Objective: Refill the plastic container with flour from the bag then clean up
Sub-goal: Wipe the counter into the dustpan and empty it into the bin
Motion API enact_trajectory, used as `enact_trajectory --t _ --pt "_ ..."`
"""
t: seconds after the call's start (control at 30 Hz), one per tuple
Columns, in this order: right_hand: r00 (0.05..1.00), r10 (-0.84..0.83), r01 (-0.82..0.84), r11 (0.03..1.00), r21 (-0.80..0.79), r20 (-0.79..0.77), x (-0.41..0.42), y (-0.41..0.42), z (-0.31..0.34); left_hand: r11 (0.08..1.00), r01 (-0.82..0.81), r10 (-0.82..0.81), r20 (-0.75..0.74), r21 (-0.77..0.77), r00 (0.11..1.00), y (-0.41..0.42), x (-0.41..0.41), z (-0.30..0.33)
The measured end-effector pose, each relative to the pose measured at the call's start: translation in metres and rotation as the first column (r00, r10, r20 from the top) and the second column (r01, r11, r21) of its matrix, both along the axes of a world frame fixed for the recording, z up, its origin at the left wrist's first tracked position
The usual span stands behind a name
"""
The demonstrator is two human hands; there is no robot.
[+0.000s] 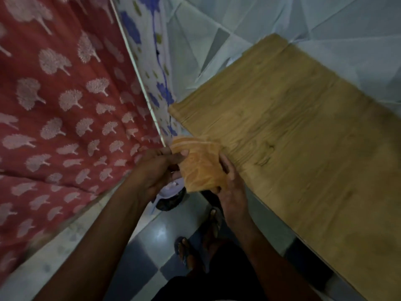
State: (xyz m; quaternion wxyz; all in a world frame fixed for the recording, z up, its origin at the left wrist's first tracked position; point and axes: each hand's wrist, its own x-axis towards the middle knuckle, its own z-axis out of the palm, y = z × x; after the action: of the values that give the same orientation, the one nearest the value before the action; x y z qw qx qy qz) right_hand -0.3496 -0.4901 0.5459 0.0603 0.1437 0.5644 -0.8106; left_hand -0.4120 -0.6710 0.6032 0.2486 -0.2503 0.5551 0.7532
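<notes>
- Orange bag [200, 168] held in the air at the near corner of wooden table [303, 137], above tiled floor [152, 237].
- Left hand [156, 170]: thumb and fingertips pinching the bag's upper edge.
- Right hand [230, 190]: fingers curled round lower right side, cupping from below.
- Appears thin, soft, crinkled; likely light and limp, probably slippery film.
- Best taken by the rim with support underneath; tears and spillage plausible if squeezed.
- Plastic container not identifiable; blurred pale object [171, 190] below the hands.
</notes>
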Motion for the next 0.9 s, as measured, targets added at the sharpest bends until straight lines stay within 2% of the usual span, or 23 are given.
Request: enact_trajectory --t 0.07,0.13,0.27,0.4,0.57,0.67,0.8,0.9 --pt "0.998 -0.056 0.054 0.995 -0.086 -0.011 -0.011 0.011 0.006 0.997 0.077 -0.077 -0.013 -0.009 0.997 0.015 -0.016 0.001" --pt "0.992 -0.127 0.125 0.987 -0.096 -0.015 -0.025 0.029 0.011 0.992 0.128 -0.129 -0.013 -0.018 0.992 0.032 -0.035 0.0" --pt "0.962 -0.26 0.26 0.966 0.014 0.088 -0.062 0.074 0.012 0.987 0.157 -0.158 -0.02 -0.04 0.987 0.072 -0.07 -0.002" --pt "0.956 -0.282 0.264 0.946 0.187 0.08 -0.102 0.117 0.003 0.979 0.135 -0.142 -0.039 -0.154 0.989 0.108 -0.097 -0.012" --pt "0.985 -0.172 0.153 0.884 0.442 0.005 -0.163 0.15 -0.016 0.94 0.09 -0.122 -0.079 -0.329 0.989 0.141 -0.125 -0.031" --pt "0.998 -0.06 0.055 0.834 0.55 -0.008 -0.197 0.164 -0.03 0.868 0.084 -0.163 -0.122 -0.49 0.979 0.152 -0.137 -0.045" --pt "0.997 0.073 -0.077 0.78 0.621 0.031 -0.222 0.173 -0.045 0.752 0.177 -0.228 0.001 -0.635 0.974 0.155 -0.146 -0.066" --pt "0.989 0.139 -0.133 0.758 0.638 0.042 -0.227 0.177 -0.05 0.687 0.195 -0.275 -0.002 -0.7 0.961 0.156 -0.146 -0.068"
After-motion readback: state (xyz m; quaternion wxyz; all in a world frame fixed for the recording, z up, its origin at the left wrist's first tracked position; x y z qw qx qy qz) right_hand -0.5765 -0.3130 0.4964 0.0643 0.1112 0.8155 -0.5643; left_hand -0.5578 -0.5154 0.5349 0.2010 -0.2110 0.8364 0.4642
